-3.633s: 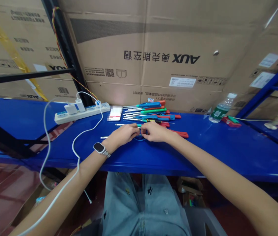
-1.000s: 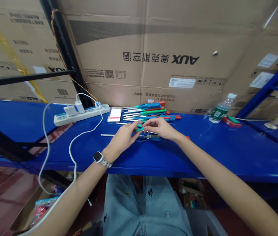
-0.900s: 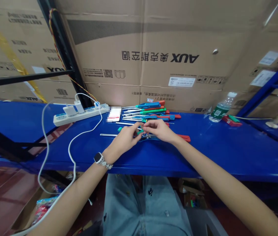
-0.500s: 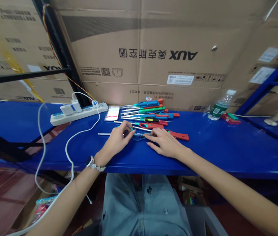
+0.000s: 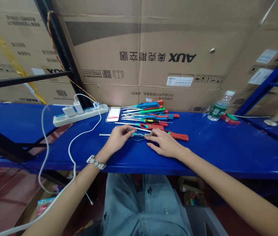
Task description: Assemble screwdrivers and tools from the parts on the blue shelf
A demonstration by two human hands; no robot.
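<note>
On the blue shelf top (image 5: 217, 147) my left hand (image 5: 119, 137) has thumb and forefinger pinched together beside a small green part (image 5: 134, 133). Thin wires (image 5: 139, 138) run from there toward my right hand (image 5: 162, 142), whose bent fingertips press on a small piece too small to make out. A metal rod (image 5: 104, 134) sticks out left of my left hand. Behind both hands lie several long lighters with red, blue and green handles (image 5: 151, 110) and a black and yellow screwdriver (image 5: 151, 121). A red-handled one (image 5: 179, 136) lies just beyond my right hand.
At the left, a white power strip (image 5: 87, 114) with plugs has a white cable (image 5: 70, 144) hanging over the front edge. A white card (image 5: 113, 114) lies near it. To the right are a water bottle (image 5: 218, 109) and a red box (image 5: 231, 120). Cardboard boxes (image 5: 139, 39) stand behind.
My left thumb and forefinger have closed together and shifted slightly at the green part. My right hand has hardly moved. The view has shifted a little.
</note>
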